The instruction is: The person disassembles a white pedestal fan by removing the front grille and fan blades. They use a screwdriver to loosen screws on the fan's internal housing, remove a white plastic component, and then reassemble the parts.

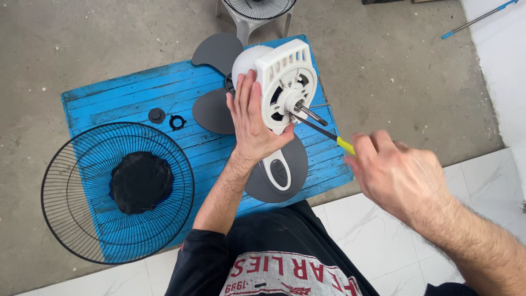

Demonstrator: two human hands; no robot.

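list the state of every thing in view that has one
fan motor housing: grille and blade off, shaft bare, steadied by left hand
screwdriver: in right hand, tip at housing
fan blade: detached, lying flat under the housing
front grille: removed, lying flat

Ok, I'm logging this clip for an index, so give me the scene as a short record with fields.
Left hand: pressed flat on white plastic fan motor housing
Right hand: grips yellow-handled screwdriver, tip at housing centre
Under housing: grey fan blades
Surface: blue wooden board
Left of board: black wire fan guard
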